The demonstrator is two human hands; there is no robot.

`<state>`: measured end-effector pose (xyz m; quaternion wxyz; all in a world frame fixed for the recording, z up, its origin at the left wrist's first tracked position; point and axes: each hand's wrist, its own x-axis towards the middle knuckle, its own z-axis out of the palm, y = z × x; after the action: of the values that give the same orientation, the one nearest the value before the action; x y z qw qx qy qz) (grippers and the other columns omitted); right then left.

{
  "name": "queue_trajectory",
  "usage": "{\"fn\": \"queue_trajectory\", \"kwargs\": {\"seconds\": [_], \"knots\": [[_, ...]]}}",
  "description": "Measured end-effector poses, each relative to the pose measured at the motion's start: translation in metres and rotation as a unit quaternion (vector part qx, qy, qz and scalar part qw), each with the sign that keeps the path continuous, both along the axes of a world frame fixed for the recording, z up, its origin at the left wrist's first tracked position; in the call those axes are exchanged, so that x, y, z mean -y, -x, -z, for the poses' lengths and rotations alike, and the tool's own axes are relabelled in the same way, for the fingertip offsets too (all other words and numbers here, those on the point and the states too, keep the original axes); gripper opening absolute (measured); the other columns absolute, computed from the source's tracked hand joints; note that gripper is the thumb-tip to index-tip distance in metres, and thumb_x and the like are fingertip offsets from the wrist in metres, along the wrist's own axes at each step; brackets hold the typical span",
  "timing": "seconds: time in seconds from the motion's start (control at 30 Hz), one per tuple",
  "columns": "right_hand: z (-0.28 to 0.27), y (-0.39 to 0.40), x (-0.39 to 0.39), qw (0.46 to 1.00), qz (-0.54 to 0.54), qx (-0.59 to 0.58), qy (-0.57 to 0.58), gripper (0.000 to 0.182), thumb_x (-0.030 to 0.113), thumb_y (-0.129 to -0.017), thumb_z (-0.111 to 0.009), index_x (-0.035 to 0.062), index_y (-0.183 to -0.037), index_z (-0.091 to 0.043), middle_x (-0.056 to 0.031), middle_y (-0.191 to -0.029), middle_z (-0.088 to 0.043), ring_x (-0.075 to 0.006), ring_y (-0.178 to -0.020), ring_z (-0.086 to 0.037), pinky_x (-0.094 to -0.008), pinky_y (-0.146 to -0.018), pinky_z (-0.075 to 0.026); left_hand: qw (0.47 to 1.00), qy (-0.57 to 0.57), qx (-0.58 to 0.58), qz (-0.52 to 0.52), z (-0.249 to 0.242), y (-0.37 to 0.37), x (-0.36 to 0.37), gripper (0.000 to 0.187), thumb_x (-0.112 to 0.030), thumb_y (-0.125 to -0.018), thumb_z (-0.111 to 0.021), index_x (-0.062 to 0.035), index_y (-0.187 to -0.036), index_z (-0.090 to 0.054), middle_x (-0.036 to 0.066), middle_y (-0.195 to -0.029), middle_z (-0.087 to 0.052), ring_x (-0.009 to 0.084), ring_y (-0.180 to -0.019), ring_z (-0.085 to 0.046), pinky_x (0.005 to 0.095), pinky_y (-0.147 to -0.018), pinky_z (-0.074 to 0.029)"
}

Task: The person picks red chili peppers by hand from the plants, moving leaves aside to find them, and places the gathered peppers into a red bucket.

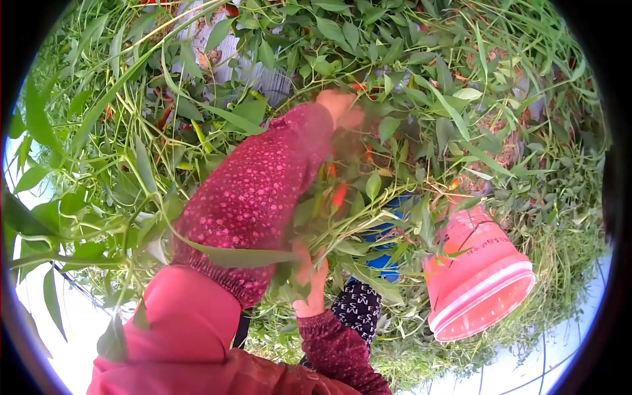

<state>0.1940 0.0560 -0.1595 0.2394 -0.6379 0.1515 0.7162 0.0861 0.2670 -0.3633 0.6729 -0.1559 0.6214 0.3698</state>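
My left hand (341, 110), in a dark red dotted sleeve (247, 178), is stretched far forward into the pepper plants (336, 66). Its fingers are blurred by motion, near a red pepper (359, 87). Closer to my body, my right hand (309, 286) has its fingers closed round green stems and leaves, partly hidden by a long leaf (250, 257). Between the two hands hangs an orange-red pepper (339, 195), with a smaller red one (331, 170) just beyond it.
A pink plastic bucket (471, 263) lies tilted among the foliage at the right, its mouth facing down and right. Something blue (385, 250) shows behind stems left of it. Patterned dark trousers (357, 309) are below. Leaves hang close at the left; greyish sheeting (247, 69) shows beyond.
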Motion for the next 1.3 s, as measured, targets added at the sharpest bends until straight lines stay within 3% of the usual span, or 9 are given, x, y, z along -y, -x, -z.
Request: {"fn": "queue_trajectory", "kwargs": {"seconds": [0.17,0.27,0.33,0.47,0.77,0.97,1.03,1.1,1.3], "knots": [[-0.006,-0.004,0.000,0.998,0.053,-0.030,0.036,0.027,0.004,-0.085,-0.059,0.0061,-0.111,-0.053,-0.0015,-0.102,-0.055,-0.0117,-0.090,-0.054,-0.0248,-0.083,-0.043,0.997,0.017,0.005,-0.073,0.011,-0.003,-0.007,0.046,-0.020,-0.086,-0.058,-0.0011,-0.123,-0.038,0.020,-0.124,-0.043,0.0326,-0.107,-0.049,0.0465,-0.089,-0.046],[-0.014,-0.002,-0.008,0.999,0.023,-0.030,0.031,0.034,0.032,-0.093,-0.045,0.0067,-0.116,-0.047,-0.0092,-0.115,-0.050,-0.0197,-0.105,-0.048,-0.0310,-0.089,-0.041,0.994,-0.025,-0.085,-0.068,0.002,0.001,-0.006,0.041,-0.019,-0.085,-0.059,-0.0015,-0.119,-0.044,0.017,-0.115,-0.051,0.0293,-0.101,-0.053,0.0446,-0.086,-0.047],[-0.012,0.001,-0.011,0.999,-0.021,0.020,0.018,0.025,0.003,-0.085,-0.059,0.0062,-0.110,-0.054,-0.0030,-0.101,-0.056,-0.0130,-0.092,-0.055,-0.0264,-0.085,-0.045,0.986,-0.060,-0.144,-0.061,-0.009,0.013,-0.008,0.029,-0.017,-0.083,-0.061,-0.0026,-0.107,-0.053,0.010,-0.104,-0.058,0.0263,-0.095,-0.057,0.0398,-0.082,-0.048],[-0.010,0.003,-0.014,0.998,-0.050,0.030,0.016,0.027,0.001,-0.085,-0.057,0.0046,-0.111,-0.052,-0.0041,-0.100,-0.056,-0.0138,-0.093,-0.056,-0.0271,-0.087,-0.045,0.979,-0.115,-0.164,-0.045,-0.035,0.043,-0.025,0.023,-0.013,-0.082,-0.053,0.0026,-0.098,-0.056,0.013,-0.100,-0.058,0.0275,-0.092,-0.057,0.0396,-0.079,-0.049],[-0.009,-0.001,-0.007,0.999,0.038,-0.010,0.010,0.030,0.000,-0.084,-0.057,0.0028,-0.113,-0.050,-0.0046,-0.097,-0.057,-0.0124,-0.087,-0.057,-0.0235,-0.083,-0.046,0.976,-0.135,-0.133,-0.108,-0.063,0.074,-0.061,0.029,-0.010,-0.088,-0.039,0.0090,-0.111,-0.039,0.022,-0.105,-0.051,0.0352,-0.099,-0.055,0.0445,-0.082,-0.051],[-0.009,-0.001,-0.008,0.998,0.052,-0.029,0.031,0.027,0.006,-0.084,-0.060,0.0033,-0.110,-0.052,-0.0009,-0.086,-0.059,-0.0066,-0.070,-0.055,-0.0168,-0.065,-0.045,0.969,-0.180,-0.139,-0.096,-0.077,0.074,-0.028,0.021,-0.006,-0.091,-0.038,0.0065,-0.107,-0.042,0.020,-0.106,-0.052,0.0322,-0.097,-0.056,0.0424,-0.083,-0.050],[-0.012,0.000,-0.012,0.999,-0.032,0.017,-0.007,0.027,0.007,-0.084,-0.060,0.0020,-0.109,-0.053,-0.0007,-0.084,-0.059,-0.0062,-0.063,-0.053,-0.0157,-0.060,-0.044,0.969,-0.177,-0.135,-0.109,-0.074,0.078,-0.018,0.021,-0.007,-0.091,-0.038,0.0054,-0.107,-0.042,0.020,-0.107,-0.052,0.0324,-0.098,-0.055,0.0432,-0.086,-0.049],[-0.008,0.001,-0.008,1.000,0.014,0.004,0.024,0.027,0.007,-0.084,-0.060,0.0016,-0.109,-0.053,-0.0009,-0.083,-0.059,-0.0062,-0.063,-0.053,-0.0154,-0.059,-0.044,0.962,-0.179,-0.063,-0.196,-0.070,0.089,-0.009,0.021,-0.010,-0.092,-0.035,0.0023,-0.108,-0.042,0.020,-0.108,-0.051,0.0335,-0.102,-0.053,0.0460,-0.092,-0.044],[-0.003,-0.001,0.000,0.997,0.044,-0.018,0.053,0.031,0.006,-0.084,-0.060,0.0022,-0.112,-0.050,-0.0022,-0.088,-0.059,-0.0087,-0.073,-0.055,-0.0180,-0.061,-0.045,0.961,-0.214,-0.052,-0.167,-0.081,0.111,0.016,0.021,-0.015,-0.093,-0.033,-0.0006,-0.105,-0.043,0.019,-0.100,-0.055,0.0327,-0.096,-0.055,0.0473,-0.090,-0.045]]}}
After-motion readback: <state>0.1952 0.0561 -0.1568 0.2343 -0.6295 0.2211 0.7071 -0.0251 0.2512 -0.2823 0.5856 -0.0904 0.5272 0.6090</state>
